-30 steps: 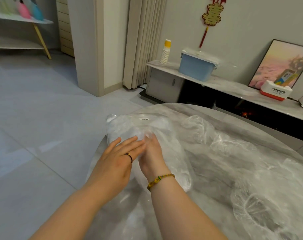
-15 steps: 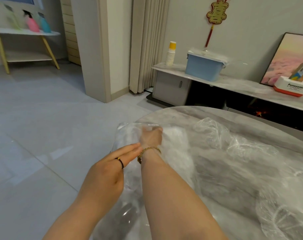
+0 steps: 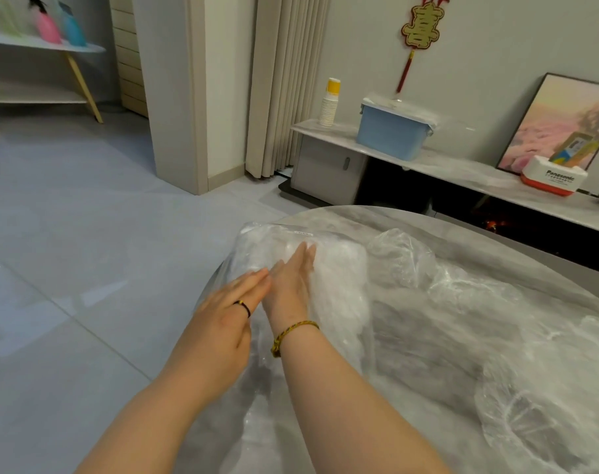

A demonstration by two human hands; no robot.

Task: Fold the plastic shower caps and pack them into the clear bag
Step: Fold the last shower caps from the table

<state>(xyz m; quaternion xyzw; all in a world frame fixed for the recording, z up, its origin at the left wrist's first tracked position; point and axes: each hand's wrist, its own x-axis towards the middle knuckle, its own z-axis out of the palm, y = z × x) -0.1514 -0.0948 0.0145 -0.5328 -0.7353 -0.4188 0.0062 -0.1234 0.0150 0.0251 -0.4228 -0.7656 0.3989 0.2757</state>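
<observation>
The bag (image 3: 257, 241) lies at the left rim of the round table (image 3: 376, 217), its closed end pointing away from the person and its mouth toward them. Its left side sits right on the rim or just past it, with open floor (image 3: 86, 268) beyond. White packed caps (image 3: 339, 278) fill the far and right part of the bag. The left hand (image 3: 222, 316) lies flat on the bag's left side, fingers straight and together, gripping nothing. The right hand (image 3: 291, 285) is just beside it, almost touching, also with straight fingers, pressed against the packed caps. Whether it is inside the film or on top of it I cannot tell. To the right, a loose cap (image 3: 404, 254) puffs up just beside the bag. More crumpled caps trail across the table to a spread cap (image 3: 547, 405) near the right edge of the view. A strip of bare table shows along the far rim, behind the bag and caps. Across a gap of floor stands a low bench (image 3: 445, 165) against the wall.
</observation>
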